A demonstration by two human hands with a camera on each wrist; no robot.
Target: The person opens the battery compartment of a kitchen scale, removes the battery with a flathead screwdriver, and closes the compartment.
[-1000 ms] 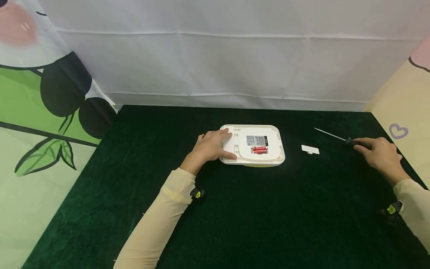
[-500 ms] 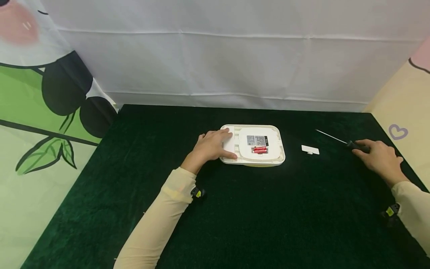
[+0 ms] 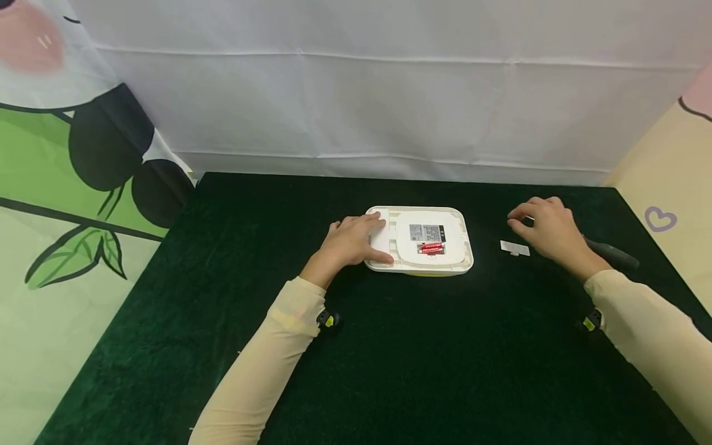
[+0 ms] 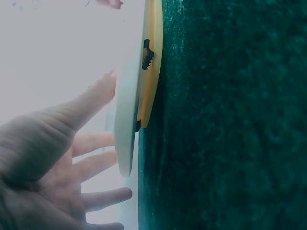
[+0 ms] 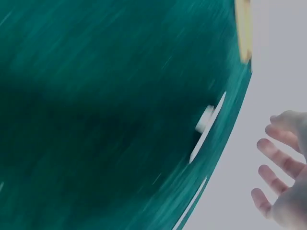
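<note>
A white device (image 3: 457, 238) with rounded corners lies underside up, showing a printed label and red batteries (image 3: 431, 248) in a recess. Over its left end my left hand (image 3: 351, 240) is spread, thumb at the near edge; the left wrist view shows the fingers extended against the device's rim (image 4: 125, 129). Just above the small white battery cover (image 3: 514, 248) hovers my right hand (image 3: 547, 228), its thumb and index finger apart with nothing seen between them. The screwdriver's dark handle (image 3: 614, 253) lies behind that hand, which hides most of the shaft.
Dark green cloth (image 3: 417, 358) covers the table. A white curtain (image 3: 389, 93) hangs behind its far edge, with printed cartoon panels at both sides. In the left wrist view, the device's yellow part (image 4: 152, 91) faces the cloth.
My right hand has let go of the screwdriver, leaving it on the cloth, and has moved left towards the battery cover. The left hand and device stay where they were.
</note>
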